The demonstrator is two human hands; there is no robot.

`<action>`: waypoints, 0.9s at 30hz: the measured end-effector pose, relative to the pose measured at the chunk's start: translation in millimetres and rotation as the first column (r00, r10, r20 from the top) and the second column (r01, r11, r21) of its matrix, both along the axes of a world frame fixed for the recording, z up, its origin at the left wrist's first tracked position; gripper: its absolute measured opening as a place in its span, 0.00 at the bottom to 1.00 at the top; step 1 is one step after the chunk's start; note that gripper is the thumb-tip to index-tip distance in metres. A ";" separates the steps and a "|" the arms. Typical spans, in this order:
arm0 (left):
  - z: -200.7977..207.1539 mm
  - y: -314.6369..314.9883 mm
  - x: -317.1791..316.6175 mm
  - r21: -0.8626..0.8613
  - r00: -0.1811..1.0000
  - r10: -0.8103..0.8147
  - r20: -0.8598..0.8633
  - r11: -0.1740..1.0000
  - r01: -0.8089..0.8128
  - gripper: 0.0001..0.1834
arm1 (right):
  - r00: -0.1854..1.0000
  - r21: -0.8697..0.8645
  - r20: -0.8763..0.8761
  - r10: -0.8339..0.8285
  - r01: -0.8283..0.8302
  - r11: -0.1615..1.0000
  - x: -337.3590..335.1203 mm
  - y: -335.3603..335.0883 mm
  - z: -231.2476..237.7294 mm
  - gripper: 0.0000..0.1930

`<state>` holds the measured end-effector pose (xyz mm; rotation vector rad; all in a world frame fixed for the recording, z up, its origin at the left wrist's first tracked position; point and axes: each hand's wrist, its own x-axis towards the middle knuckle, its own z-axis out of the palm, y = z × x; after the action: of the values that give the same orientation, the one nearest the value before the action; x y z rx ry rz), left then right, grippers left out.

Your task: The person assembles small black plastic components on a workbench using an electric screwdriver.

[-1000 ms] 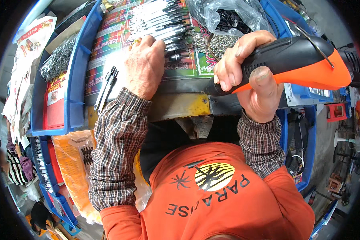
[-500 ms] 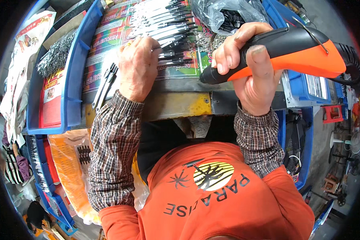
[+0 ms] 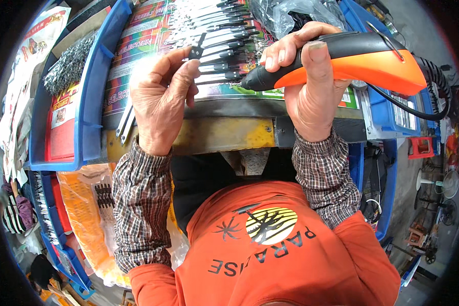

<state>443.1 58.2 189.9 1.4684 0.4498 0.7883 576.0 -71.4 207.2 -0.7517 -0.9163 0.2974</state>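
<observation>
My left hand [image 3: 160,99] is raised at the table's front, its thumb and forefinger pinching a small black piece [image 3: 195,52] with holes in it. My right hand [image 3: 313,86] is wrapped around an orange-and-black electric screwdriver [image 3: 375,71]. The tool lies almost level, its black nose pointing left at the near end of a row of slim silver pieces with black ends [image 3: 222,53]. These lie side by side on a colourful printed sheet [image 3: 137,46]. Beside my left wrist rest more slim silver pieces [image 3: 126,122], partly hidden by the hand.
On the left stands a blue bin [image 3: 89,97] with a heap of thin metal parts [image 3: 71,64]. A clear plastic bag [image 3: 316,13] lies at the back. Another blue bin [image 3: 392,109] is on the right, near the screwdriver's coiled cord [image 3: 438,76]. The table edge [image 3: 229,133] runs before me.
My left hand has drawn back from the row and turned, so the black piece shows in its fingertips. My right hand has moved the screwdriver slightly left and up, toward the row.
</observation>
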 end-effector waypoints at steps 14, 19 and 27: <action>-9.8 -19.6 -16.3 0.388 0.959 0.115 -0.257 0.922 -0.007 0.09 | 0.999 -0.007 0.023 -0.039 0.039 0.999 1.1 1.5 -2.5 0.14; -4.2 -25.4 -15.5 0.614 0.957 0.120 -0.264 0.786 0.071 0.10 | 1.000 0.011 0.008 -0.029 0.029 1.000 5.1 -3.6 0.0 0.15; -13.6 -28.8 -9.9 0.837 0.975 0.059 -0.213 0.526 0.151 0.10 | 0.998 -0.004 -0.048 -0.030 0.030 1.000 10.2 -10.7 4.3 0.19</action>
<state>433.2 29.5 176.3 2.5193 0.1536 0.8500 586.2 -82.1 211.5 -0.7572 -0.8586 0.2897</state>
